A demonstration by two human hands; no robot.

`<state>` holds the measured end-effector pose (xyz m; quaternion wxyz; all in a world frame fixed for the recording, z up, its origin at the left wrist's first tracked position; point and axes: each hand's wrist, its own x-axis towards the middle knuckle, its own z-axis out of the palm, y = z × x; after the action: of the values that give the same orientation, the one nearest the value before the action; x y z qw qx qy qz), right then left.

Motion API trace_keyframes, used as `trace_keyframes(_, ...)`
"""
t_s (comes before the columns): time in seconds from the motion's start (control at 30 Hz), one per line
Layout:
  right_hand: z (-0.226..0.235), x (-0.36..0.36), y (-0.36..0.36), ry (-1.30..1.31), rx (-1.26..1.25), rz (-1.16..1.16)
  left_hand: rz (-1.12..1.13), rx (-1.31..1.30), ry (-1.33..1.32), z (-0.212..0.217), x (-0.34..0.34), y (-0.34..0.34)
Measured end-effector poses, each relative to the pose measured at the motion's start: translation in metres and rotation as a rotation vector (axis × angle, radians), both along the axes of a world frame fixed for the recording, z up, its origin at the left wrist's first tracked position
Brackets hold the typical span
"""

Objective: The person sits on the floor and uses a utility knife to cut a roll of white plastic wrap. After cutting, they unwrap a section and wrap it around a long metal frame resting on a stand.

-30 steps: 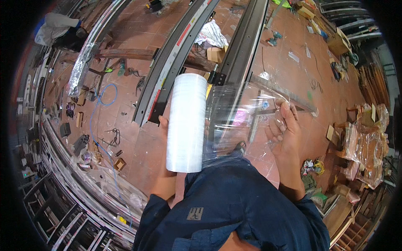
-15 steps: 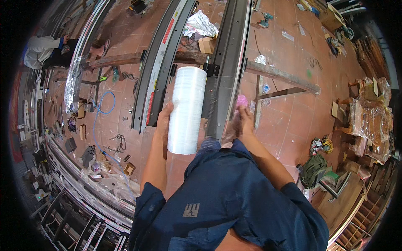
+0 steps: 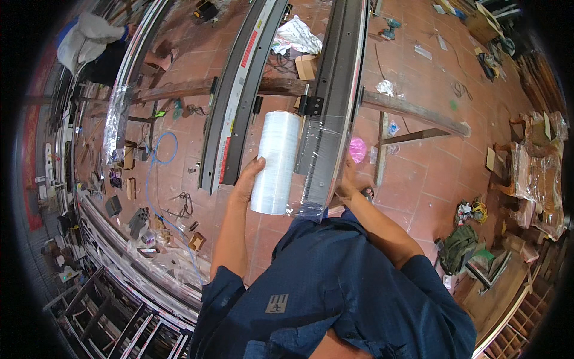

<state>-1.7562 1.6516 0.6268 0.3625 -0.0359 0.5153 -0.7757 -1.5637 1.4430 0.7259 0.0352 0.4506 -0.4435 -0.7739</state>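
My left hand [image 3: 249,177] is closed on the left side of a roll of clear stretch film [image 3: 276,161], with the thumb showing on its face. The roll stands upright in view, just left of a long dark metal profile [image 3: 336,66]. A loose sheet of film [image 3: 320,161] spans from the roll across the near end of that profile. My right hand [image 3: 347,181] is at the profile's right edge, where the film reaches. Its fingers are partly hidden by the profile, so their grip cannot be made out.
A second dark profile [image 3: 242,90] with red labels lies to the left. Both rest on a wooden crossbeam [image 3: 412,110]. A film-wrapped length [image 3: 116,125] and a bent-over person [image 3: 89,45] are farther left. A pink round thing [image 3: 357,149], a drill [image 3: 390,28] and wrapped furniture [image 3: 535,161] are right.
The view has shifted, moving the surroundings slightly right. My right hand has come closer to the profile's edge and towards me. The film sheet over the profile shows more plainly; my left hand keeps the roll.
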Motion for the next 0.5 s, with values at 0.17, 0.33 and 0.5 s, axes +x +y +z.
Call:
trace_keyframes(0.17,0.009,-0.008,0.002,-0.128,-0.086,0.068,-0.053,0.019,0.079,-0.011,-0.005,-0.003)
trace_keyframes(0.33,-0.005,-0.01,0.008,-0.174,-0.077,0.085,-0.103,0.01,0.004,-0.058,-0.015,0.018)
trace_keyframes(0.5,0.005,-0.018,0.01,-0.078,0.013,0.094,-0.046,0.328,0.078,-0.126,-0.04,0.057)
